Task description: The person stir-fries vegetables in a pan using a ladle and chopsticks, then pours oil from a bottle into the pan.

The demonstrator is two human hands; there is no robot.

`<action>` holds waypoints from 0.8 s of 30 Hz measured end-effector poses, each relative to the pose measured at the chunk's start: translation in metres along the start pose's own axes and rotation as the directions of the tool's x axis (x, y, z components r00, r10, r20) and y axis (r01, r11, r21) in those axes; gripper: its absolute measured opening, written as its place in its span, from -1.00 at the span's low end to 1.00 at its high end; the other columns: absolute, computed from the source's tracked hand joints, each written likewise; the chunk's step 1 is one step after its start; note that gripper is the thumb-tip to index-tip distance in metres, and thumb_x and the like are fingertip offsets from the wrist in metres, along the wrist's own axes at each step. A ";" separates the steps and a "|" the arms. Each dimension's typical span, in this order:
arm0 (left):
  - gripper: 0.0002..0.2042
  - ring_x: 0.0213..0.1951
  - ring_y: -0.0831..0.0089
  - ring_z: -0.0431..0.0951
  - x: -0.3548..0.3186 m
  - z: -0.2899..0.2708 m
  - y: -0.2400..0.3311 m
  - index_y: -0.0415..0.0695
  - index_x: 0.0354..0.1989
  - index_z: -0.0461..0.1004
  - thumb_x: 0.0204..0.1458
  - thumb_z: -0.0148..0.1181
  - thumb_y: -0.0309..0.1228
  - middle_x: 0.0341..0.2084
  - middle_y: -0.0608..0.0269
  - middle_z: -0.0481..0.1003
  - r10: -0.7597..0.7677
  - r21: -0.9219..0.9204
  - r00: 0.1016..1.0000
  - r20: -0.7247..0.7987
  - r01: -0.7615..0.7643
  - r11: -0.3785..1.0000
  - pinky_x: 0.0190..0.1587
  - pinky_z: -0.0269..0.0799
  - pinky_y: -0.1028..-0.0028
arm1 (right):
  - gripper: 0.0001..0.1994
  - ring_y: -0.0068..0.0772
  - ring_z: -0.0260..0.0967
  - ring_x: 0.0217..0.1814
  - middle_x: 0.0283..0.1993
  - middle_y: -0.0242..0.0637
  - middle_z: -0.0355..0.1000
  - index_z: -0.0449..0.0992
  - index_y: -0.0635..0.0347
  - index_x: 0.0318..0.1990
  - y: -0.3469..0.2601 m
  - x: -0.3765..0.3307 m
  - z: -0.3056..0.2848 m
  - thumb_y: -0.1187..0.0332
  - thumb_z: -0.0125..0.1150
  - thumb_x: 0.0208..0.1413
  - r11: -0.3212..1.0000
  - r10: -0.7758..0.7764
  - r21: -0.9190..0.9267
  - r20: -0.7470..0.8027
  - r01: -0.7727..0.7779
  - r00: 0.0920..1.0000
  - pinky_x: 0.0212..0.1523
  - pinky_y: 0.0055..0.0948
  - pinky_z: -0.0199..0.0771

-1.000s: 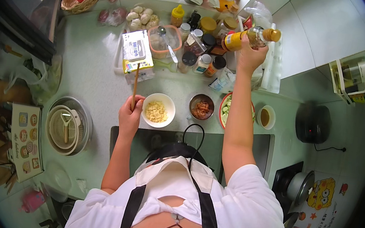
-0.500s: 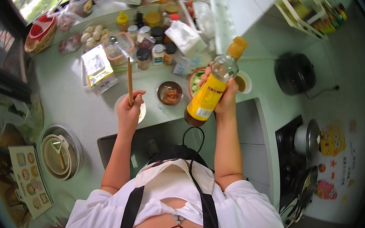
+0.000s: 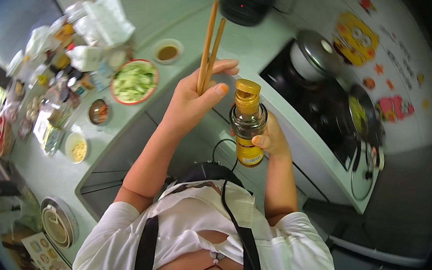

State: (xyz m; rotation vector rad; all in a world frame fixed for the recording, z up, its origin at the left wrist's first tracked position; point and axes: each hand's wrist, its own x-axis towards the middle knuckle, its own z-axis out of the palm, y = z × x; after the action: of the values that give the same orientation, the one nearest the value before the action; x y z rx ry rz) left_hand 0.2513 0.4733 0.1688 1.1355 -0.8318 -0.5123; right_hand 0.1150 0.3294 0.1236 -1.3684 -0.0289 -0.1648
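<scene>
Chopsticks (image 3: 209, 45) stood nearly upright in the centre of the frame, their lower ends pinched in the left hand (image 3: 194, 102), whose fingers were curled shut around them with the thumb pressed across. Just right of that hand, the right hand (image 3: 272, 139) had its fingers wrapped tight round a bottle (image 3: 247, 123) with a yellow cap and yellow label, held upright at centre. Both hands were raised above the pale green counter (image 3: 66, 170). At left on the counter sat a plate of greens (image 3: 134, 81) and a small bowl (image 3: 99, 112), its contents too blurred to name. A pot (image 3: 311, 52) stood on the stove at upper right.
</scene>
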 end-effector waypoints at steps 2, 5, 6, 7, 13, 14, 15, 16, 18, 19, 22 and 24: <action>-0.68 -0.47 0.72 0.23 0.011 0.054 -0.013 -0.21 -0.09 0.40 -0.02 0.12 -0.34 -0.30 0.35 0.44 0.039 -0.010 0.986 0.162 -0.038 0.999 -0.38 0.19 0.69 | -0.18 -0.49 0.30 -0.16 -0.15 -0.28 0.31 0.19 0.35 0.03 -0.009 -0.046 -0.033 -0.02 0.35 -0.35 0.999 -0.020 -0.035 -0.072 0.017 0.997 -0.09 -0.51 0.29; -0.66 -0.58 0.71 0.23 0.023 0.129 -0.041 -0.27 -0.19 0.44 0.01 0.09 -0.23 -0.29 0.22 0.46 0.007 -0.053 0.942 0.337 0.012 0.999 -0.53 0.12 0.70 | -0.18 -0.45 0.36 -0.34 -0.29 -0.24 0.33 0.21 0.36 -0.01 -0.025 -0.112 -0.079 -0.05 0.34 -0.39 0.990 -0.076 -0.135 -0.201 0.049 0.977 -0.30 -0.50 0.40; -0.63 -0.68 0.75 0.17 0.027 0.154 -0.047 -0.29 -0.21 0.44 0.02 0.08 -0.18 -0.30 0.19 0.47 0.064 -0.083 0.931 0.359 -0.036 0.996 -0.66 0.05 0.74 | -0.18 -0.45 0.36 -0.34 -0.29 -0.24 0.33 0.21 0.37 -0.01 -0.031 -0.131 -0.090 -0.04 0.35 -0.39 0.991 -0.072 -0.124 -0.235 0.044 0.969 -0.30 -0.50 0.40; -0.67 -0.63 0.73 0.24 0.030 0.177 -0.047 -0.29 -0.26 0.44 0.03 0.07 -0.22 -0.30 0.18 0.46 0.020 -0.134 0.916 0.400 0.037 0.990 -0.62 0.11 0.72 | -0.18 -0.45 0.36 -0.34 -0.28 -0.24 0.33 0.21 0.37 -0.01 -0.037 -0.148 -0.100 -0.03 0.35 -0.40 0.993 -0.068 -0.112 -0.267 0.039 0.961 -0.31 -0.50 0.40; -0.76 -0.53 0.70 0.31 0.057 0.285 -0.076 -0.24 -0.36 0.44 0.03 0.06 -0.27 -0.42 0.29 0.46 0.005 -0.040 0.834 0.552 0.021 0.999 -0.50 0.20 0.67 | -0.24 -0.51 0.25 -0.12 -0.11 -0.29 0.30 0.21 0.36 0.02 -0.065 -0.230 -0.150 0.15 0.34 -0.39 0.972 -0.023 -0.224 -0.379 -0.068 0.925 -0.04 -0.52 0.23; -0.77 -0.53 0.70 0.30 0.065 0.297 -0.082 -0.23 -0.36 0.44 0.03 0.06 -0.28 -0.44 0.31 0.46 -0.069 0.062 0.813 0.578 0.040 0.997 -0.50 0.19 0.67 | -0.24 -0.50 0.24 -0.11 -0.11 -0.29 0.30 0.21 0.35 0.02 -0.067 -0.239 -0.158 0.15 0.34 -0.39 0.967 -0.020 -0.238 -0.414 -0.087 0.910 -0.04 -0.52 0.23; -0.78 -0.58 0.73 0.26 0.071 0.312 -0.095 -0.22 -0.34 0.45 0.04 0.04 -0.29 -0.50 0.34 0.44 -0.088 0.052 0.797 0.598 0.072 0.996 -0.56 0.15 0.70 | -0.25 -0.50 0.24 -0.11 -0.11 -0.29 0.30 0.20 0.35 0.02 -0.070 -0.246 -0.164 0.16 0.33 -0.39 0.962 -0.018 -0.250 -0.447 -0.106 0.894 -0.03 -0.51 0.23; -0.78 -0.61 0.74 0.24 0.075 0.322 -0.104 -0.22 -0.33 0.44 0.05 0.03 -0.30 -0.50 0.33 0.44 -0.114 0.059 0.807 0.579 0.098 0.993 -0.59 0.12 0.71 | -0.25 -0.50 0.24 -0.11 -0.11 -0.28 0.30 0.20 0.35 0.03 -0.071 -0.252 -0.171 0.16 0.33 -0.39 0.957 -0.016 -0.262 -0.479 -0.126 0.877 -0.03 -0.50 0.23; -0.78 -0.66 0.75 0.20 0.085 0.344 -0.117 -0.22 -0.31 0.44 0.06 0.01 -0.30 -0.51 0.32 0.45 -0.139 0.050 0.831 0.539 0.134 0.990 -0.64 0.07 0.72 | -0.24 -0.51 0.24 -0.10 -0.11 -0.30 0.30 0.20 0.32 0.03 -0.074 -0.271 -0.183 0.12 0.35 -0.35 0.963 -0.031 -0.232 -0.607 -0.140 0.794 -0.03 -0.51 0.22; -0.77 -0.71 0.76 0.13 0.090 0.351 -0.127 -0.24 -0.29 0.43 0.08 -0.03 -0.32 -0.49 0.30 0.45 -0.156 0.004 0.833 0.530 0.182 0.983 -0.69 0.00 0.73 | -0.24 -0.52 0.25 -0.10 -0.11 -0.30 0.30 0.19 0.32 0.02 -0.075 -0.276 -0.190 0.08 0.36 -0.34 0.959 -0.070 -0.249 -0.667 -0.132 0.742 -0.04 -0.52 0.23; -0.78 -0.74 0.75 0.10 0.101 0.350 -0.161 -0.26 -0.28 0.40 0.10 -0.10 -0.37 -0.49 0.29 0.42 -0.336 0.009 0.802 0.494 0.381 0.924 -0.70 -0.01 0.72 | -0.36 -0.57 0.30 -0.22 -0.23 -0.38 0.33 0.21 0.29 0.00 -0.089 -0.303 -0.222 0.10 0.29 -0.19 0.899 -0.141 -0.358 -0.779 -0.250 0.611 -0.15 -0.54 0.30; -0.79 -0.75 0.74 0.11 0.103 0.338 -0.188 -0.26 -0.29 0.39 0.10 -0.10 -0.37 -0.52 0.30 0.40 -0.416 0.038 0.804 0.425 0.443 0.896 -0.71 -0.01 0.72 | -0.48 -0.60 0.23 -0.20 -0.22 -0.38 0.31 0.25 0.25 -0.02 -0.102 -0.316 -0.246 0.34 0.27 -0.18 0.922 -0.142 -0.302 -0.844 -0.241 0.517 -0.14 -0.54 0.29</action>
State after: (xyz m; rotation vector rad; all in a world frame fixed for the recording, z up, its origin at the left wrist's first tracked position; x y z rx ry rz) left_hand 0.0541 0.1340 0.0868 1.1753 -0.9205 -1.1946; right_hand -0.2299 0.1011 0.1363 -1.5434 0.9522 -0.8420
